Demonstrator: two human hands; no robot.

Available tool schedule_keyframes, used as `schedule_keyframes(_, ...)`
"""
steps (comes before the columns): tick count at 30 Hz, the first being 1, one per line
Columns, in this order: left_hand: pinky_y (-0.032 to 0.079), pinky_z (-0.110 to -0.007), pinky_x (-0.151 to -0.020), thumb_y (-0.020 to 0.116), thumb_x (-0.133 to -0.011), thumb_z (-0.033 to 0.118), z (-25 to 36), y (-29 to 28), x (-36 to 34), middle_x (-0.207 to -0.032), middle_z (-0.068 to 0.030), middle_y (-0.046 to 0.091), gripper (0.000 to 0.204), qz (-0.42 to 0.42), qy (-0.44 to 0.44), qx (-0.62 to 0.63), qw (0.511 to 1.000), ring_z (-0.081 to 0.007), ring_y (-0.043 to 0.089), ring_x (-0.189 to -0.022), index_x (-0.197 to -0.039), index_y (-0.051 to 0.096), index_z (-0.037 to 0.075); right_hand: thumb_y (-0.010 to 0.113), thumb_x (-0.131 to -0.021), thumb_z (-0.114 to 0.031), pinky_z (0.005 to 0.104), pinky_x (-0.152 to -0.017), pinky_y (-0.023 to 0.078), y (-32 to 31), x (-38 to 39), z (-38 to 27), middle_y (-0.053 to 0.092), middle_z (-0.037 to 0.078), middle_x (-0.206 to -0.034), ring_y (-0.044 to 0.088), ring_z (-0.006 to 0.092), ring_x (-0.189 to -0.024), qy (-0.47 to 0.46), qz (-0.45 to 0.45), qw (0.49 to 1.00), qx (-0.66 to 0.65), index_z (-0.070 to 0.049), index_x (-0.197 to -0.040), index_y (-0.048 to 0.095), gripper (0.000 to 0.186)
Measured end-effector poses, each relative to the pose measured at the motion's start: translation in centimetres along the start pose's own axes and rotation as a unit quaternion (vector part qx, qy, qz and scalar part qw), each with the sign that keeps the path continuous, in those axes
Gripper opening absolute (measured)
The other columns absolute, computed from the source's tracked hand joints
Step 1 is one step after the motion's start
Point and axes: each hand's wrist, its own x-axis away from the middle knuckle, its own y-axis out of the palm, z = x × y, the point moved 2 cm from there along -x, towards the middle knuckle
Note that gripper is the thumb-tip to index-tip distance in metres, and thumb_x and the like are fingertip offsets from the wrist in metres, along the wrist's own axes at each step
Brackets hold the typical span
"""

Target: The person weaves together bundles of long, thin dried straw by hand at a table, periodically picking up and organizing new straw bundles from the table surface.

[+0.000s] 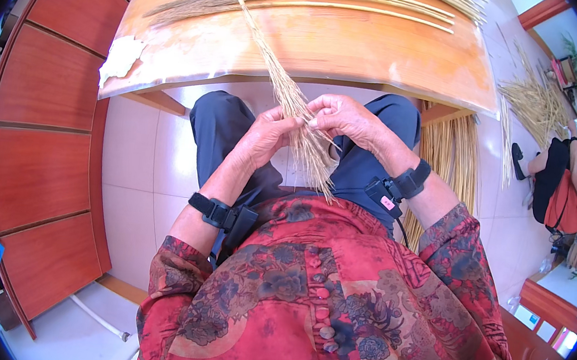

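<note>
1 straw bundle (pixel 280 74) through 2-handed grip (pixel 349 122)

A loose crimson cloth blouse (pixel 366 308) is worn, printed with dark grey-brown blossoms and leaves and with rounded tan patches. Its front edge is fastened by a row of small round red and dull pinkish buttons (pixel 321 313), beside which a strip of dark angular figures is printed. The wide patterned sleeves (pixel 464 244) are ended near the elbows. Below the blouse's lower edge, plain dark navy trousers (pixel 218 130) are seen. Each forearm is circled by a black strap – the left strap (pixel 212 211) is fitted with a black plastic block (pixel 240 221), the right strap (pixel 411 179) with a dark boxy unit (pixel 377 189), marked by a small pink label (pixel 387 202). Beneath that unit a thin black cable (pixel 403 228) is shown.
</note>
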Motion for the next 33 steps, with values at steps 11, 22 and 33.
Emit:
schedule_keyframes(11, 0.045, -0.024, -0.067, 0.058, -0.078, 0.01, -0.1, 0.1, 0.2, -0.08, -0.0015, 0.059, 0.015, -0.023, -0.029, 0.003, 0.999, -0.0096, 0.056, -0.072, -0.092, 0.057, 0.005, 0.056, -0.075, -0.005, 0.0205, -0.049, 0.039, -0.7, -0.4, 0.8, 0.053, 0.005, -0.072, 0.048, 0.009, -0.054, 0.008, -0.032, 0.997, -0.074, 0.006, -0.102, 0.047, 0.031)
schedule_keyframes(22, 0.045, -0.024, -0.067, 0.059, -0.078, 0.011, -0.8, -1.0, -0.4, -0.079, -0.0007, 0.058, 0.011, 0.003, -0.019, -0.01, 1.0, -0.009, 0.055, -0.071, -0.087, 0.058, 0.005, 0.057, -0.077, -0.014, 0.0191, -0.058, 0.044, -1.1, 0.1, 0.3, 0.055, 0.003, -0.075, 0.052, 0.0077, -0.062, 0.014, -0.025, 0.999, -0.017, 0.002, -0.103, 0.048, 0.032)
schedule_keyframes(33, 0.045, -0.023, -0.066, 0.059, -0.079, 0.012, -1.1, -1.0, -0.4, -0.078, 0.0003, 0.057, 0.011, 0.016, -0.031, -0.025, 0.999, -0.0082, 0.054, -0.07, -0.086, 0.057, 0.004, 0.056, -0.077, -0.016, 0.0217, -0.06, 0.044, -2.0, -0.4, 0.9, 0.058, 0.004, -0.078, 0.054, 0.0089, -0.066, 0.001, 0.037, 0.998, 0.054, -0.002, -0.101, 0.052, 0.028)
